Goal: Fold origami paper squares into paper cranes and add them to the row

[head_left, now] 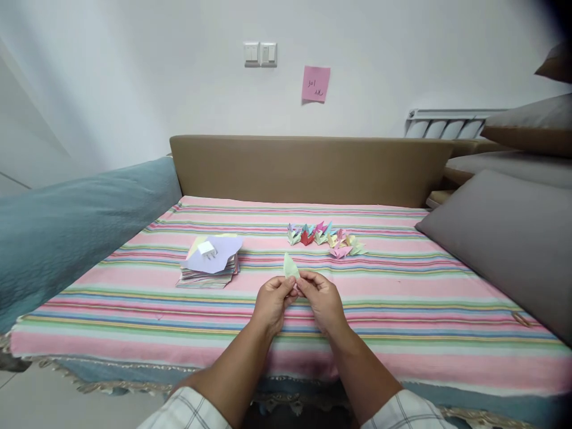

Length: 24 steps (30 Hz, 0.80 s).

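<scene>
A small piece of pale green folded paper point(290, 266) is pinched between my two hands, its pointed end upward. My left hand point(271, 298) grips its lower left side with thumb and fingers. On the other side my right hand point(322, 298) pinches the lower right edge. The fingers cover the paper's bottom part. Just beyond them lie several folded paper cranes point(342, 252) in red, pink, green, yellow and blue, grouped in a loose cluster.
Left of my hands is a stack of coloured paper sheets point(210, 277) with a white plug adapter point(207, 248) on top. A striped cloth point(134, 304) covers the seat. Grey cushions point(504, 232) lie at right; a brown backrest point(308, 170) stands behind.
</scene>
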Motion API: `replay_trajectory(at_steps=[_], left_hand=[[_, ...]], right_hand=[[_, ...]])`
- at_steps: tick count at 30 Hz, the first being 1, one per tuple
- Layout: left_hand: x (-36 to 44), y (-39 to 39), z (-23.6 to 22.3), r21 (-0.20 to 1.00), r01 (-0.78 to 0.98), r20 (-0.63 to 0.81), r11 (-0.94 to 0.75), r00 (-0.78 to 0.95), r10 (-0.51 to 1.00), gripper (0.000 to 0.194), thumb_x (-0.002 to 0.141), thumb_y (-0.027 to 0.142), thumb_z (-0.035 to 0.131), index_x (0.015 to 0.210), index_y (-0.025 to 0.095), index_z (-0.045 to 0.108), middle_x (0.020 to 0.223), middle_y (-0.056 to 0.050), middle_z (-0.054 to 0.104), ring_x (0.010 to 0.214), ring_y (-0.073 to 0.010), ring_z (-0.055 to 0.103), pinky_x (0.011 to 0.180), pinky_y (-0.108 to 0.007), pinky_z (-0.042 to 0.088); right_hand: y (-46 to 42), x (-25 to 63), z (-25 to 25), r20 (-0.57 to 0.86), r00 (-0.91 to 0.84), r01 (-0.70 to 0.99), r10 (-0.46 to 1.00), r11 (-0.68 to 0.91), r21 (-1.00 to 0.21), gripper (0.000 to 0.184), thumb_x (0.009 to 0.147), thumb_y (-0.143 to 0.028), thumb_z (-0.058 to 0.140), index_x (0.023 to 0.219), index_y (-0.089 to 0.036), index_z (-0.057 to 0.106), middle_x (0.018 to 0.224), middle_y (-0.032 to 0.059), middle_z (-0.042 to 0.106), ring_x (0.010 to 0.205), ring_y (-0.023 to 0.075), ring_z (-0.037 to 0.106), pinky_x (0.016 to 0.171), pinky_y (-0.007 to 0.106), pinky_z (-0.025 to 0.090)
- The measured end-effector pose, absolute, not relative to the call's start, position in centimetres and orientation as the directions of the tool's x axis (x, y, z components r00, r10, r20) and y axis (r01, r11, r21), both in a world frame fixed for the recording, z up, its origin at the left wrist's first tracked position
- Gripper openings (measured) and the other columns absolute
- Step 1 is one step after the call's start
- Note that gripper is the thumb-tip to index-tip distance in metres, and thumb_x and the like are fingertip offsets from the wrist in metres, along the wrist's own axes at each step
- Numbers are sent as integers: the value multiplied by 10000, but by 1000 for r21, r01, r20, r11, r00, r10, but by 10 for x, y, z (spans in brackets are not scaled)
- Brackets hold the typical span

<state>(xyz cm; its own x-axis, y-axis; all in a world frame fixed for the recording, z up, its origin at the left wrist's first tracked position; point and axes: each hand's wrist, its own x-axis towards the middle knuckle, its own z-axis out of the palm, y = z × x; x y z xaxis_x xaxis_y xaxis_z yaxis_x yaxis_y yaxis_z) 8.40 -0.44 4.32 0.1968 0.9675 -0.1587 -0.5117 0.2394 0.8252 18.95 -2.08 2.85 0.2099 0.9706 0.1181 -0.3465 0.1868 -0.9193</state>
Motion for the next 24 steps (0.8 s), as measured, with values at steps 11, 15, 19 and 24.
replay_trajectory(at_steps=[11,15,19,24], left_hand=[[77,23,16,865,-460,-136,200,170,976,323,529,366,820,572,109,629,577,1,594,593,-81,548,636,-204,470],[79,31,6,884,-441,-98,156,152,984,300,583,379,788,616,115,650,581,5,582,594,-87,531,637,-214,454],[81,36,0,915,-387,-49,111,167,985,274,624,381,756,653,123,668,611,-7,584,622,-115,532,648,-241,444],[79,37,1,979,-196,84,-60,116,990,255,675,373,707,588,139,654,610,6,522,628,-110,480,618,-217,406]], right_hand=[[4,191,15,353,333,149,875,321,-935,177,729,-324,660,845,-193,685,840,45,656,746,163,619,676,291,521],[9,191,11,515,301,333,803,417,-846,114,786,-276,606,838,-202,675,845,45,620,761,152,603,658,266,508],[13,192,5,485,304,289,820,406,-867,102,792,-278,596,833,-198,644,871,48,614,787,155,603,666,263,511],[11,193,5,365,346,189,864,317,-929,198,763,-309,626,928,-199,632,809,31,612,707,148,591,631,271,507]])
